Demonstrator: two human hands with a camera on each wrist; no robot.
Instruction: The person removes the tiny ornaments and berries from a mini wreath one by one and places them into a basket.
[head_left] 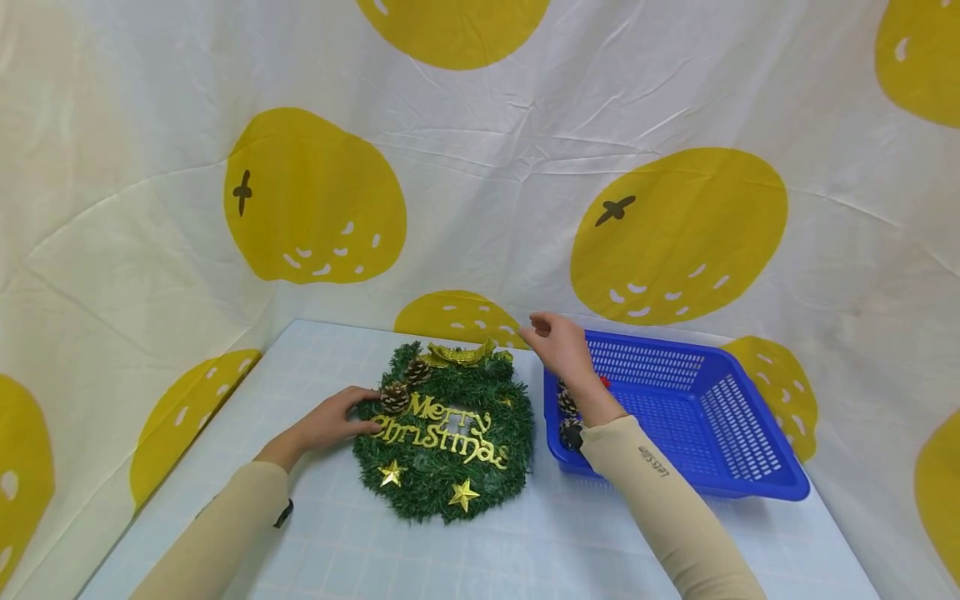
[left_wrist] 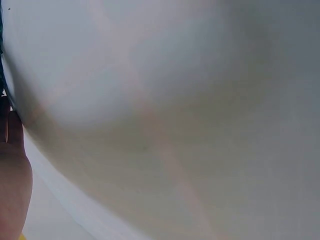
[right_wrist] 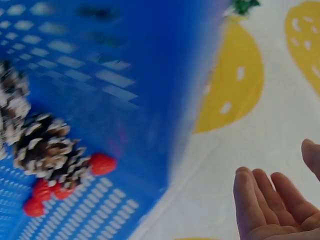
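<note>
A green Christmas wreath [head_left: 423, 477] lies on the table, bearing gold "Merry Christmas" lettering [head_left: 442, 444], gold stars [head_left: 464, 495], a gold bow [head_left: 459, 355] at its far edge and two pine cones [head_left: 393, 397]. My left hand [head_left: 333, 419] rests at the wreath's left edge, fingertips beside the nearer cone; the left wrist view catches only its extended fingers [left_wrist: 15, 132]. Over the left rim of a blue basket [head_left: 757, 433], my right hand [head_left: 561, 346] is raised, fingers loosely bent with nothing in them. Frosted pine cones [right_wrist: 42, 142] and red berries [right_wrist: 102, 164] lie inside the basket.
The basket stands right of the wreath on a pale blue checked table [head_left: 330, 533]. A white curtain [head_left: 480, 208] printed with yellow fruit hangs behind the table and along both sides.
</note>
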